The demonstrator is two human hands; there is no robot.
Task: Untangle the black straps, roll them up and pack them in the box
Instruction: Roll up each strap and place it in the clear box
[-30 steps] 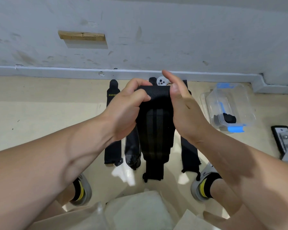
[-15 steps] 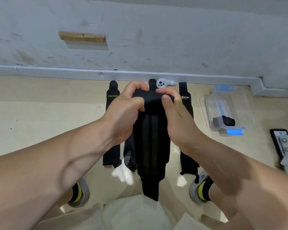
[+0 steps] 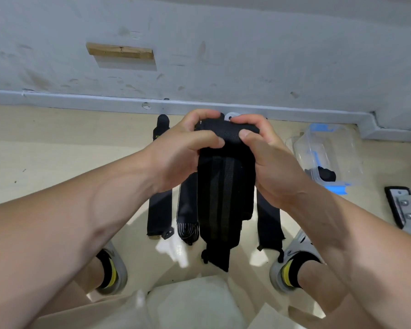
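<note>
The left hand (image 3: 183, 150) and the right hand (image 3: 268, 160) both grasp the upper end of one black strap (image 3: 226, 186), which is held in the air above the floor (image 3: 57, 150). The fingers (image 3: 208, 140) of each hand are clenched round a rolled section at the top of this strap, with the thumbs on its near face. The unrolled length hangs down between the forearms.

Three more straps lie flat on the floor beneath, running near to far:
- left floor strap (image 3: 159, 207)
- middle floor strap (image 3: 187, 210), just beside the left one
- right floor strap (image 3: 269, 217)

The clear box (image 3: 337, 148) with blue latches stands on the floor to the right, apart from the hands. A dark item (image 3: 326, 174) inside it is probably a rolled strap, but the view is too blurred to confirm.
</note>
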